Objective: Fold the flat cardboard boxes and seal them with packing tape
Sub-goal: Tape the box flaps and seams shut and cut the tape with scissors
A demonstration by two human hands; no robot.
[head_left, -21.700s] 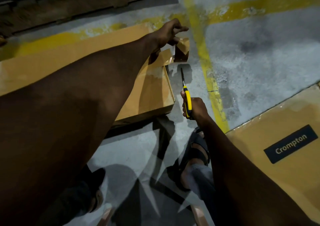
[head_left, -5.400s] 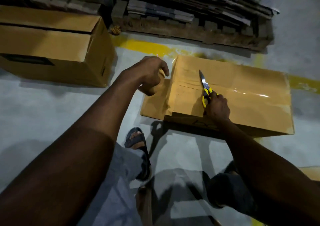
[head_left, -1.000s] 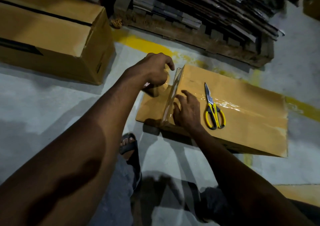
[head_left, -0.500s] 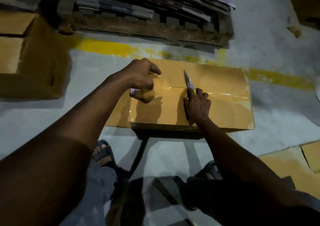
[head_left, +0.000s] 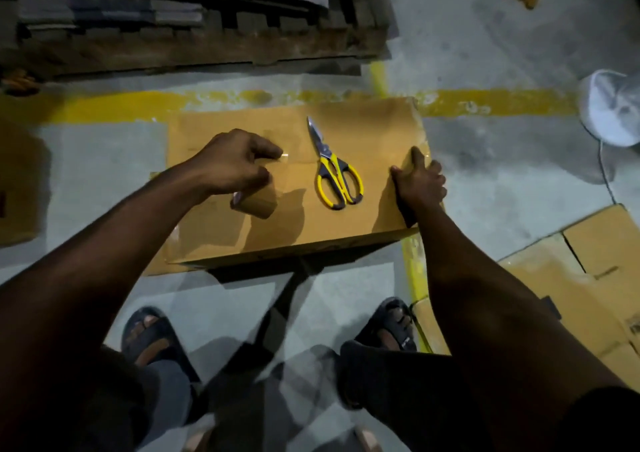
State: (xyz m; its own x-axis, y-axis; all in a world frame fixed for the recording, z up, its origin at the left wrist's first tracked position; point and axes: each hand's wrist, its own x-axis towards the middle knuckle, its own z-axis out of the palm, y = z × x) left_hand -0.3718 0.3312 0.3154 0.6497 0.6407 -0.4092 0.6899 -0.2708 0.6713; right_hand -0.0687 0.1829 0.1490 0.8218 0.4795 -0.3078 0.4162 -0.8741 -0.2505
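Note:
A folded brown cardboard box [head_left: 367,129] lies on the concrete floor in front of my feet, with clear tape along its top. My left hand [head_left: 235,164] hovers over the box's left half and grips a brown roll of packing tape [head_left: 258,202]. Yellow-handled scissors [head_left: 334,171] lie on the box top between my hands, blades pointing away from me. My right hand [head_left: 420,183] rests on the box's right edge, fingers wrapped over the end.
A wooden pallet [head_left: 194,46] stacked with flat cardboard stands behind the box. Yellow floor lines [head_left: 498,103] run behind and beside it. Flat cardboard [head_left: 575,285] lies at the right, another box [head_left: 17,188] at the left edge, a white object [head_left: 613,105] far right.
My right hand let go of the scissors, which now lie on the box, and moved to the box's right end. My left hand still holds the tape roll.

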